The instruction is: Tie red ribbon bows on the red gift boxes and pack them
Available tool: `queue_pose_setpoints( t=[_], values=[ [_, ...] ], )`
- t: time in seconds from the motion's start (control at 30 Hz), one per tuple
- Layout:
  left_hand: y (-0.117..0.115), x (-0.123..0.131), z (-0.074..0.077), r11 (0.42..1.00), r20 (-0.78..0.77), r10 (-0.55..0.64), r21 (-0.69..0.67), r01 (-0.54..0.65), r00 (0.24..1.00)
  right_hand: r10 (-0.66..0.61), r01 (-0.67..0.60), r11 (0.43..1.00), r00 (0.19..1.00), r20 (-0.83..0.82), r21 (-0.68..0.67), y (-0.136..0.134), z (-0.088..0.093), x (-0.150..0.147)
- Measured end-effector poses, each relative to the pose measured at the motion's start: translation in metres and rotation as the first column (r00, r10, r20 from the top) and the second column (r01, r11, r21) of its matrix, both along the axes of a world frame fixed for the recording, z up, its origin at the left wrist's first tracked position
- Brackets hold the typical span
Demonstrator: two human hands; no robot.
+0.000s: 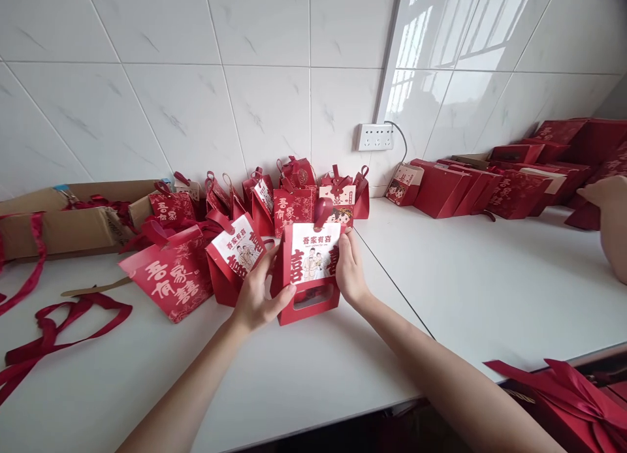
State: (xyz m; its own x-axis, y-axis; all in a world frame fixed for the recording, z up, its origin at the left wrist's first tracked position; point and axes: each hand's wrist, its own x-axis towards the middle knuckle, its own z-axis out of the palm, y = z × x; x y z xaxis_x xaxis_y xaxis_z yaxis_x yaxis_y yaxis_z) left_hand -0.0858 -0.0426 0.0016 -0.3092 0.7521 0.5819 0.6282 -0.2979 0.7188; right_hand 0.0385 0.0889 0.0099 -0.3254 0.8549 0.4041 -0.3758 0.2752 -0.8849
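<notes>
Upright on the white table stands a red gift box (309, 304) with a white printed front panel, a small window low down and a ribbon loop on top. My left hand (259, 293) grips its left side, the thumb lying across the front near the window. On the opposite side my right hand (351, 267) holds the box's right edge, fingers near the upper corner. Just left of my left hand is a similar red box with a white panel (238, 247), leaning. Beside that a larger red box with pale lettering (171, 273) tilts over.
Several small red boxes (294, 208) line the tiled wall. At left are a cardboard carton (63, 234) with ribbons and a loose red ribbon (53, 339). More red boxes (441, 188) stand at right, near another person's arm (610, 224). A ribboned box (558, 407) sits lower right.
</notes>
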Motion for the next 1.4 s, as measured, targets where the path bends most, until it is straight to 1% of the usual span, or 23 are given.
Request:
queue_pose_setpoints(
  t=[0.07, 0.1, 0.17, 0.2, 0.3, 0.37, 0.47, 0.57, 0.7, 0.77, 0.8, 0.87, 0.9, 0.93, 1.0, 1.07, 1.1, 1.17, 1.2, 1.23, 1.27, 1.3, 1.4],
  values=[
    [0.003, 0.001, -0.004, 0.998, -0.036, -0.048, 0.042, 0.050, 0.998, -0.086, 0.073, 0.987, 0.993, -0.087, -0.142, 0.004, -0.001, -0.002],
    [0.004, 0.001, -0.007, 0.997, -0.050, -0.049, 0.058, 0.052, 0.998, -0.112, 0.078, 0.971, 0.983, -0.143, -0.225, 0.008, 0.000, -0.002],
    [0.006, 0.004, -0.010, 0.998, -0.049, -0.009, 0.059, 0.012, 0.999, -0.146, 0.038, 0.930, 0.951, -0.272, -0.365, 0.013, 0.002, -0.002],
    [0.006, 0.006, -0.011, 0.999, -0.038, 0.005, 0.045, -0.003, 0.999, -0.163, 0.018, 0.914, 0.931, -0.327, -0.406, 0.015, 0.003, -0.002],
    [0.006, 0.013, -0.012, 1.000, -0.029, 0.006, -0.010, -0.007, 1.000, -0.200, 0.017, 0.911, 0.892, -0.405, -0.413, 0.014, 0.006, -0.001],
    [0.005, 0.015, -0.012, 0.998, -0.087, 0.060, -0.013, -0.061, 0.994, -0.182, 0.008, 0.925, 0.887, -0.425, -0.379, 0.011, 0.007, -0.001],
    [0.005, 0.013, -0.014, 0.976, -0.251, 0.209, 0.112, -0.187, 0.945, -0.094, -0.077, 0.930, 0.894, -0.438, -0.359, 0.008, 0.007, -0.002],
    [0.004, 0.007, -0.015, 0.959, -0.379, 0.239, 0.240, -0.154, 0.894, -0.006, -0.168, 0.916, 0.903, -0.430, -0.364, 0.007, 0.010, -0.002],
    [0.004, 0.004, -0.013, 0.947, -0.423, 0.222, 0.309, -0.091, 0.878, -0.005, -0.212, 0.883, 0.887, -0.461, -0.418, 0.007, 0.013, -0.003],
    [0.005, 0.006, -0.013, 0.948, -0.351, 0.215, 0.300, -0.108, 0.911, 0.019, -0.222, 0.886, 0.894, -0.447, -0.407, 0.008, 0.011, -0.003],
    [0.006, 0.007, -0.012, 0.953, -0.264, 0.202, 0.276, -0.127, 0.943, 0.042, -0.228, 0.894, 0.899, -0.436, -0.386, 0.009, 0.009, -0.003],
    [0.008, 0.009, -0.010, 0.968, 0.027, 0.147, 0.203, -0.149, 0.989, 0.091, -0.242, 0.912, 0.907, -0.411, -0.331, 0.010, 0.006, -0.002],
    [0.009, 0.010, -0.008, 0.977, 0.210, 0.104, 0.160, -0.139, 0.972, 0.111, -0.246, 0.921, 0.909, -0.401, -0.303, 0.011, 0.005, -0.001],
    [0.010, 0.010, -0.005, 0.987, 0.391, 0.054, 0.120, -0.109, 0.919, 0.129, -0.252, 0.927, 0.911, -0.393, -0.279, 0.010, 0.004, -0.001],
    [0.013, 0.011, 0.002, 0.998, 0.672, -0.018, 0.057, -0.028, 0.741, 0.168, -0.274, 0.930, 0.910, -0.379, -0.247, 0.009, 0.004, 0.000],
    [0.015, 0.011, 0.008, 1.000, 0.827, -0.015, 0.007, 0.016, 0.561, 0.212, -0.310, 0.923, 0.904, -0.372, -0.226, 0.006, 0.004, 0.000],
    [0.016, 0.011, 0.011, 1.000, 0.873, -0.002, -0.011, 0.023, 0.488, 0.229, -0.325, 0.920, 0.899, -0.374, -0.218, 0.005, 0.004, 0.000],
    [0.017, 0.011, 0.013, 0.999, 0.927, 0.029, -0.044, 0.031, 0.374, 0.240, -0.335, 0.920, 0.892, -0.384, -0.203, 0.003, 0.005, -0.001],
    [0.017, 0.011, 0.013, 0.998, 0.941, 0.037, -0.054, 0.042, 0.337, 0.241, -0.335, 0.921, 0.891, -0.385, -0.199, 0.003, 0.005, -0.001],
    [0.017, 0.011, 0.013, 0.997, 0.947, 0.036, -0.057, 0.054, 0.320, 0.239, -0.331, 0.922, 0.895, -0.376, -0.201, 0.003, 0.005, -0.002],
    [0.017, 0.011, 0.012, 0.996, 0.944, 0.028, -0.052, 0.066, 0.329, 0.236, -0.323, 0.922, 0.905, -0.354, -0.212, 0.003, 0.005, -0.002],
    [0.017, 0.011, 0.010, 0.996, 0.933, 0.015, -0.043, 0.072, 0.361, 0.236, -0.316, 0.920, 0.919, -0.316, -0.232, 0.004, 0.005, -0.002],
    [0.016, 0.011, 0.006, 0.999, 0.863, -0.002, -0.022, 0.041, 0.505, 0.281, -0.322, 0.892, 0.945, -0.168, -0.318, 0.008, 0.005, -0.002]
  ],
)
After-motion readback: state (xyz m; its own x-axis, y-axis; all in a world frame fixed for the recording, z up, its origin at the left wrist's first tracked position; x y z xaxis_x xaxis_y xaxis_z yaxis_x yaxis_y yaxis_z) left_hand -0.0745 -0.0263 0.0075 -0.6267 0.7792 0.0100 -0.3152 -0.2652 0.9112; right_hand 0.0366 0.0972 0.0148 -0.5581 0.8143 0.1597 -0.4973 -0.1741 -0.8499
